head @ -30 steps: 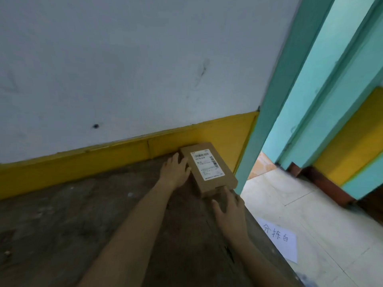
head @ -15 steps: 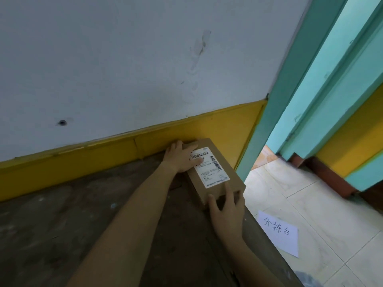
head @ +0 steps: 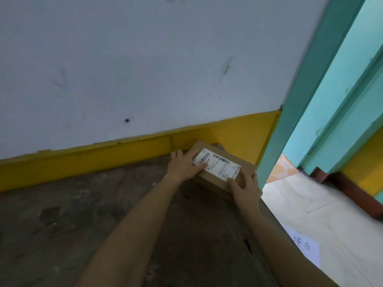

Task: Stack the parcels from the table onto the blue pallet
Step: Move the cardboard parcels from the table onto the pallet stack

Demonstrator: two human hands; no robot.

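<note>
A flat brown cardboard parcel [head: 238, 162] with a white barcode label lies at the table's far right corner, against the yellow wall band. My left hand [head: 183, 167] holds its left end, thumb across the label. My right hand [head: 245, 188] grips its near right corner, fingers on top. The blue pallet is out of view.
The dark worn table [head: 103, 214] runs along a white wall with a yellow band [head: 103, 158]. A teal door frame [head: 300, 100] stands just right of the table's edge. On the pale floor below lies a paper sheet [head: 306, 247] with handwriting.
Both hands have moved from beside the parcel onto it and taken hold. The parcel has turned, so its label now lies more crosswise.
</note>
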